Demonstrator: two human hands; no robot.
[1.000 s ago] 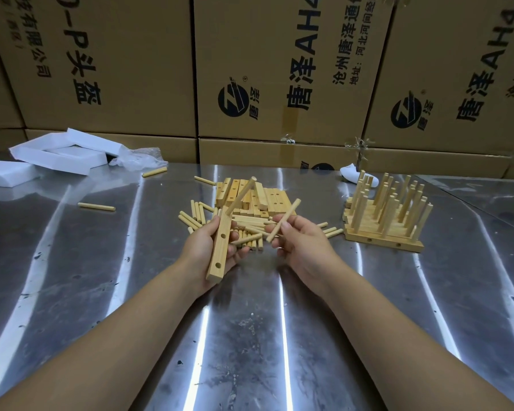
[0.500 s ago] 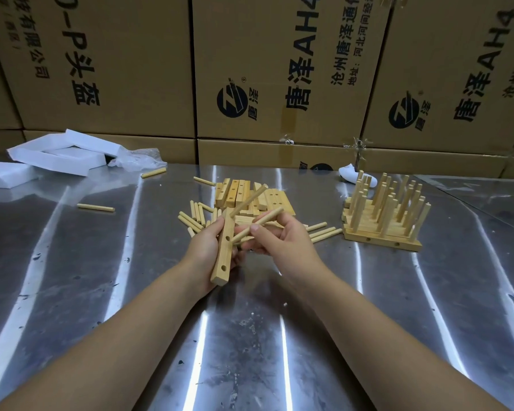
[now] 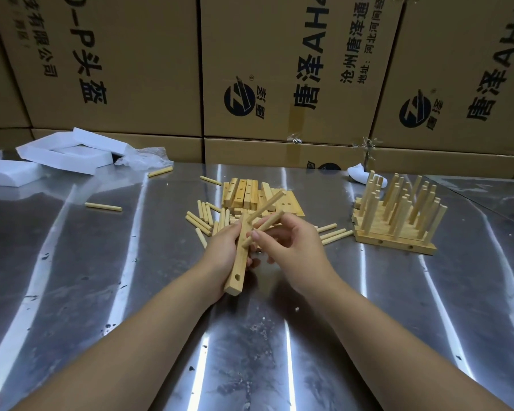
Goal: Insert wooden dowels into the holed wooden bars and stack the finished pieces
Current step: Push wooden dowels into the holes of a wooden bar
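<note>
Head camera looks down on two bare forearms over a metal table (image 3: 279, 351). At the far left lie white foam pieces (image 3: 60, 157), smooth and blocky, with a crumpled clear plastic bag (image 3: 143, 157) just beside them. A stray dowel (image 3: 103, 206), round and pale, lies alone to the near side of them.

In the middle the left hand (image 3: 220, 250) has its fingers wrapped around a holed wooden bar (image 3: 238, 268), long and square-edged, with one round hole showing near its near end. A first dowel (image 3: 264, 204) sticks out of the bar's far end, tilted to the right. The right hand (image 3: 291, 247) pinches a second dowel (image 3: 266, 226) between thumb and fingers; its lower end touches the bar's face, but I cannot tell if it sits in a hole.

Behind the hands lie loose dowels (image 3: 201, 218) and a pile of bars (image 3: 250, 194). To the right stands the finished stack (image 3: 395, 221), its dowels pointing up.

The table is shiny steel with scratches and dark specks. Printed cardboard boxes (image 3: 279, 69) make a wall along its far edge. The near part of the table, on both sides of the arms, carries only reflections.
</note>
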